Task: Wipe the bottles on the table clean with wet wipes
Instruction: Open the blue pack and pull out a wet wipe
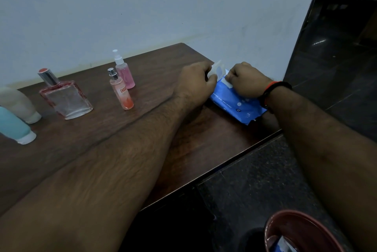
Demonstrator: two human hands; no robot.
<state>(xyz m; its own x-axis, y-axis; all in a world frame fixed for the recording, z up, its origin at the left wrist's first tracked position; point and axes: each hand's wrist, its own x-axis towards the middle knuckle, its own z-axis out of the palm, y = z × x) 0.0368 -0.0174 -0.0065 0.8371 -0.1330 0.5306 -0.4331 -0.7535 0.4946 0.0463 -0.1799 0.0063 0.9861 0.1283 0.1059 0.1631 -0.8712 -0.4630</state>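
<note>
Our dark wooden worktop (106, 129) carries the blue wet-wipes pack (234, 102) at its right end, by the wall. The square perfume bottle (67, 98), two pink spray bottles (122, 92) and two tubes (18, 115) wait well to the left. Our right hand (246, 82) pinches the flap; our left hand (195, 84), fingers curled, grips a white wipe (217, 70). We'd best pin the pack and draw slowly, so one sheet comes free.

My dark wooden table (85, 141) meets a pale wall (142, 6) at twelve o'clock; glossy dark floor (336, 64) at two o'clock; dim light.
</note>
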